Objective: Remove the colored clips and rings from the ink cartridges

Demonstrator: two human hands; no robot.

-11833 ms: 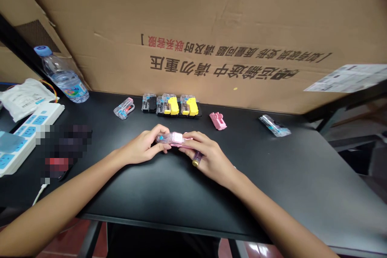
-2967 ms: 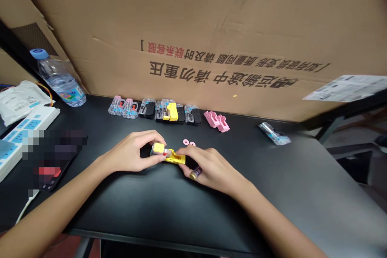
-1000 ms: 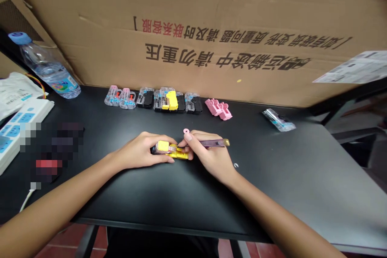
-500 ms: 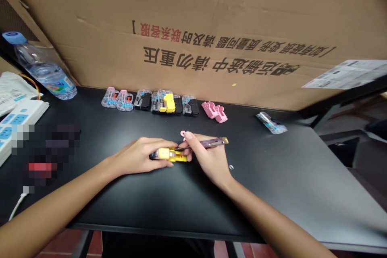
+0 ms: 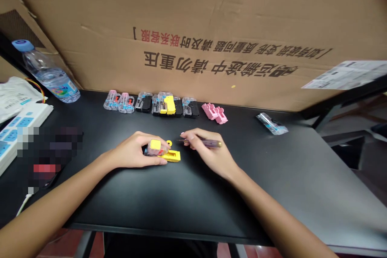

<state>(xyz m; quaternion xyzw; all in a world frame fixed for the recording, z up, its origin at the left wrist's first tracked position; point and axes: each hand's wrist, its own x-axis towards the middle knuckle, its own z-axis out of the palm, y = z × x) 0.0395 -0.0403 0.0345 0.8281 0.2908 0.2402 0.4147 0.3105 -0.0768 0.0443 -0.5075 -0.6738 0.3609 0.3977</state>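
A small plastic assembly (image 5: 169,156) of clear casing and yellow parts sat on the black desk (image 5: 151,205), its flat yellow base resting on the desktop. The left hand (image 5: 133,151) gripped it, with fingers (image 5: 159,143) curled over the clear casing and the thumb along its near side, while a square yellow block (image 5: 155,144) showed on top. A small yellow ring (image 5: 169,143) lay just beyond the fingertips. The right hand (image 5: 208,151) sat just beside the assembly, not touching it, its fingers closed around a slim purple-handled screwdriver (image 5: 210,143) with a gold end, whose thin tip pointed left towards the assembly. Farther back stood a row of clear, black and yellow plastic parts (image 5: 151,104), with pink plastic pieces (image 5: 213,113) to their right and a clear plastic packet (image 5: 271,123) well beyond those.
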